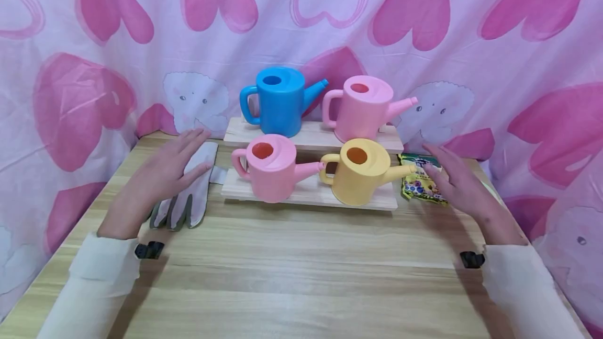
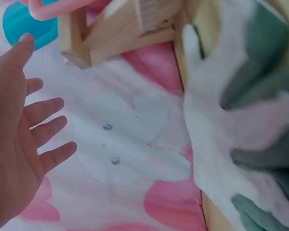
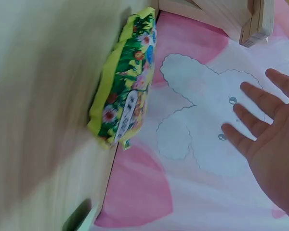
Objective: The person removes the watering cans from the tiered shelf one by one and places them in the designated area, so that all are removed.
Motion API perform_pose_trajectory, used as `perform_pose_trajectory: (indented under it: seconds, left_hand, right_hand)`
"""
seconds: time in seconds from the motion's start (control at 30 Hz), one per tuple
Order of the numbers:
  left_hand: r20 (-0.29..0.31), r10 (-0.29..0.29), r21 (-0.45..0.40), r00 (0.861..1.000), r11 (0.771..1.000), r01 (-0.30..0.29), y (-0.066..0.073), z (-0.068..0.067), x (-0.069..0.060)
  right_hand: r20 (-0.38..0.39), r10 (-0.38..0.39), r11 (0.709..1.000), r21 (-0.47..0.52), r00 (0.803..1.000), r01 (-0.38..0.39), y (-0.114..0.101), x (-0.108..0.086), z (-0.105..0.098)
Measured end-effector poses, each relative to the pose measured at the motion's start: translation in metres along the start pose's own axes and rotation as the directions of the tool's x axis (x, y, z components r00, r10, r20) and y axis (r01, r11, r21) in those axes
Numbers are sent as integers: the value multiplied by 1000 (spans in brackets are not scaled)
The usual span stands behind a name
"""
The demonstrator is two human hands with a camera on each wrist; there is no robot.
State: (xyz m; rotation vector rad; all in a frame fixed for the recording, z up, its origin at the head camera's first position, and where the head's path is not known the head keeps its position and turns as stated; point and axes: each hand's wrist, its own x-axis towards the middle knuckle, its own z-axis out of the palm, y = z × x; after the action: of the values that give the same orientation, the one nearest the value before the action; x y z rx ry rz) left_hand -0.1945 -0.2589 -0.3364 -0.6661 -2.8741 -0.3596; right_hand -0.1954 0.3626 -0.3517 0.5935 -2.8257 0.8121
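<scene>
My left hand (image 1: 165,174) hovers over a pale work glove with grey-green fingers (image 1: 200,195), its own fingers straight and holding nothing. On the other side my right hand (image 1: 454,184) is held, fingers extended, beside a green and yellow printed packet (image 1: 416,192); the right wrist view shows a gap between hand and packet (image 3: 127,82). Between the hands stand toy-like watering cans: a blue one (image 1: 282,109) and a pink one (image 1: 363,114) at the back, another pink one (image 1: 273,177) and a yellow one (image 1: 360,179) in front. All the spouts point right.
A two-step wooden stand (image 1: 306,198) carries the cans at the table's back. Behind it hangs a pink heart-patterned curtain (image 1: 278,41). The wood-grain table (image 1: 301,271) stretches toward me. In the right wrist view, a dark green blurred object (image 3: 78,215) lies at the bottom.
</scene>
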Motion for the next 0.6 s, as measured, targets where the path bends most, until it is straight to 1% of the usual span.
perform_pose_trajectory:
  seconds: [0.03,0.13,0.2,0.3,0.37,0.47,0.57,0.6]
  left_hand:
    - [-19,-8,-7,1000,1000,8,2,-2,2]
    - [-57,-53,-39,997,998,51,8,-9,10]
    - [-83,-84,-58,993,995,79,12,-13,17]
    - [-117,-119,-93,986,990,109,18,-16,26]
    - [-151,-125,-130,981,986,106,21,-17,34]
    - [-212,-132,-195,968,977,91,25,-15,45]
    - [-261,-148,-281,954,957,72,28,-12,56]
    - [-270,-157,-314,950,947,68,29,-11,60]
  right_hand:
    - [-2,-6,999,31,1000,6,0,4,0]
    - [17,16,993,118,1000,-18,-2,17,-1]
    - [33,53,987,148,998,-57,-3,25,-1]
    - [42,81,980,177,996,-87,-4,35,0]
    - [45,96,974,200,994,-103,-5,41,2]
    - [56,112,965,234,992,-122,-7,48,6]
    - [74,135,959,239,988,-149,-10,54,8]
    - [79,139,959,237,987,-154,-10,55,9]
